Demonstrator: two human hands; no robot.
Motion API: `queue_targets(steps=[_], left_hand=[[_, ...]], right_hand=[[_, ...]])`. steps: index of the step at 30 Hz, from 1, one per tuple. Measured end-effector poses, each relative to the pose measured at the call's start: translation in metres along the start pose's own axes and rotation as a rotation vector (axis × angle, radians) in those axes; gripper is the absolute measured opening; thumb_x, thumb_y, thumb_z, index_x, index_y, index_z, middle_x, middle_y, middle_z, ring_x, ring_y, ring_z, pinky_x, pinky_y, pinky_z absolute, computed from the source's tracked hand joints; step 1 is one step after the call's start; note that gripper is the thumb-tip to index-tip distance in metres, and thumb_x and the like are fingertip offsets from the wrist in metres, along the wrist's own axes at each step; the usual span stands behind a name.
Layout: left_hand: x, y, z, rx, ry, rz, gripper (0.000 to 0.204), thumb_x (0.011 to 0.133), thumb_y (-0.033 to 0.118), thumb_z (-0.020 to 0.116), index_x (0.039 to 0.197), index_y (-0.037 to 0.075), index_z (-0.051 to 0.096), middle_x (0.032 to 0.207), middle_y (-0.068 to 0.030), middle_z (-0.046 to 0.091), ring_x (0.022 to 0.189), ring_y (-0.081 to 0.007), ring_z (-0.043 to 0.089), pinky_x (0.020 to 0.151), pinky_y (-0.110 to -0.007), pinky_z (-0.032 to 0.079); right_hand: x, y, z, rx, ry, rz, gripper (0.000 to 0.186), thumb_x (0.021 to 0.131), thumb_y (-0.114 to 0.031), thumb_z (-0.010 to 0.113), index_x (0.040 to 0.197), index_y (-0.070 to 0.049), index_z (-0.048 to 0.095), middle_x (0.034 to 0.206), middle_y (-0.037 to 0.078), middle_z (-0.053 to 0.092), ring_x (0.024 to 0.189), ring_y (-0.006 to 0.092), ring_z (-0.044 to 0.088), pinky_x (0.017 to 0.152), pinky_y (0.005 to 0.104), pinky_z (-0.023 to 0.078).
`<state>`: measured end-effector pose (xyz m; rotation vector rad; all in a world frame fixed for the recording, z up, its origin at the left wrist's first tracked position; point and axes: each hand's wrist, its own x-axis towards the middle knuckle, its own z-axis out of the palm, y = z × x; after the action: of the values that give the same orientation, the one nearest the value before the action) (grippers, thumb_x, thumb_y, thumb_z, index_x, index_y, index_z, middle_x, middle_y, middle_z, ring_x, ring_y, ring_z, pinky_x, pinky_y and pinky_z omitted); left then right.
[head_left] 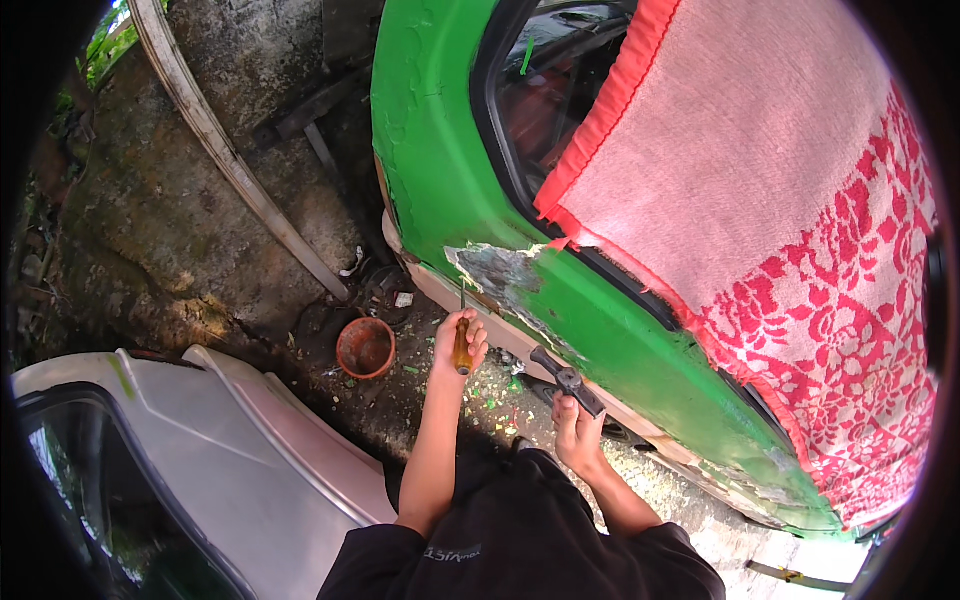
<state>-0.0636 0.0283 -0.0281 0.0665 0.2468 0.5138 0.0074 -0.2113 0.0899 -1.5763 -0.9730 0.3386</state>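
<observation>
My left hand [449,343] is closed round the amber handle of a screwdriver [462,350]. Its thin shaft points away from me, toward the lower edge of a green car [430,180]. In my right hand [578,437] is a hammer [569,381], its dark metal head uppermost beside the car's side; most of the handle is hidden by my fingers. Just beyond both hands, a patch of peeled paint [497,272] shows grey metal and ragged pale edges on the green panel. I cannot tell whether the screwdriver's tip touches the car.
A red patterned blanket [760,200] drapes over the green car's roof and window. A grey car [230,430] stands close on my left. An orange plant pot [366,348] sits on the ground among paint flakes. A long curved strip [230,160] leans at the far left.
</observation>
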Motion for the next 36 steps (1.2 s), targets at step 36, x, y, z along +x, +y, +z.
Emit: queue_targets(steps=[36], left_hand=[[0.004,-0.019,0.019,0.184,0.262,0.073,0.024,0.102,0.022,0.039,0.084,0.010,0.049,0.054,-0.0032,0.042,0.037,-0.0178,0.038,0.033,-0.032,0.028]], right_hand=[[-0.004,0.036,-0.033,0.070,-0.104,0.133,0.045,0.107,-0.036,0.039,0.078,-0.003,0.051,0.062,0.000,0.043,0.053,0.0099,0.044,0.049,0.0275,0.035]])
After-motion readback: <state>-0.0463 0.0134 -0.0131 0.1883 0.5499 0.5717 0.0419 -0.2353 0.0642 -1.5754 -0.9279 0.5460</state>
